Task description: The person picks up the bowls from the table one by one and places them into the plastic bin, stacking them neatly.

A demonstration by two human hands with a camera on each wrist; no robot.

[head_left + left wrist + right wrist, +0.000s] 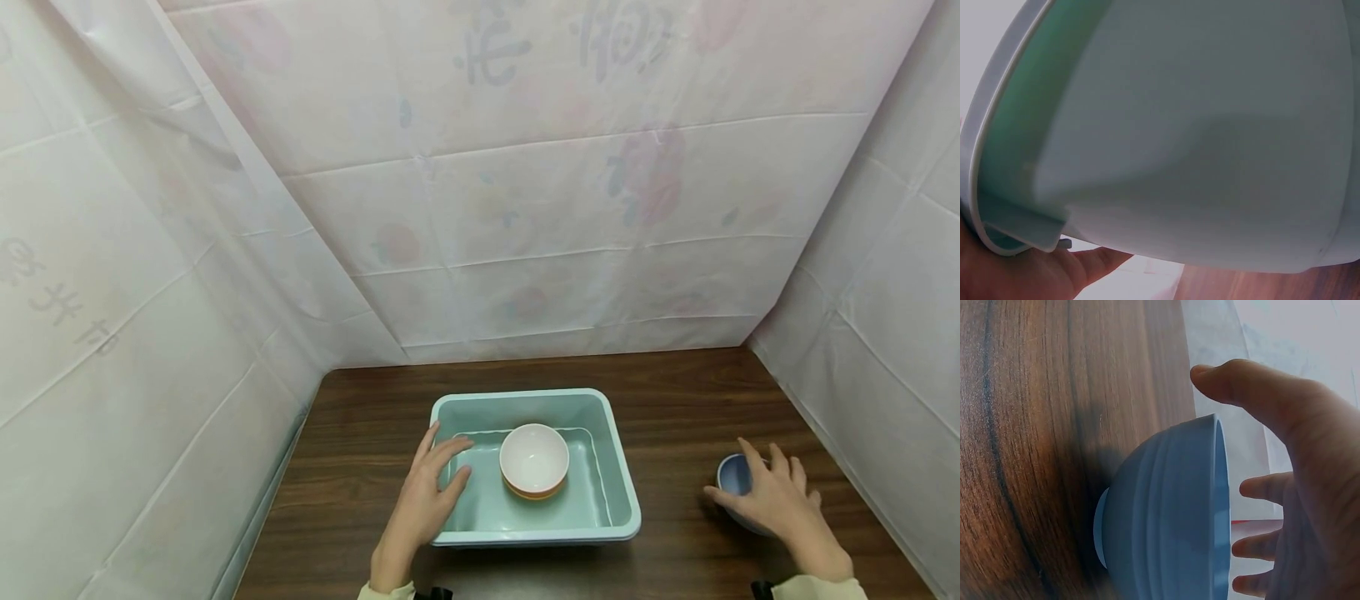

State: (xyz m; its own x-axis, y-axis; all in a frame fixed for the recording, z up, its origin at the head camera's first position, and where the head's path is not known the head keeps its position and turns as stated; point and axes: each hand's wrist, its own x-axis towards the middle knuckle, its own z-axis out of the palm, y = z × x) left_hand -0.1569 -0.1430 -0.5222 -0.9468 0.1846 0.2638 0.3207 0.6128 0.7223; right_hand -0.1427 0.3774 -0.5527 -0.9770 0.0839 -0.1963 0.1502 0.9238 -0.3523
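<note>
A blue bowl [733, 475] stands upright on the table at the right. Above its rim hovers my right hand [776, 500], thumb and fingers spread apart; in the right wrist view the thumb [1241, 384] and fingers are clear of the ribbed blue bowl [1172, 506]. My left hand [423, 496] is at the left side of a pale green plastic basin [622, 492], its fingers spread over the rim. The left wrist view shows the basin's outer wall [1197, 125] close up, with part of the left hand [1035, 275] beneath the rim. White bowls with an orange lower edge [534, 458] sit inside the basin.
The dark brown wooden table [675, 392] carries the basin near its middle. White printed sheets [525, 208] hang behind it and along both sides, meeting the table's edges.
</note>
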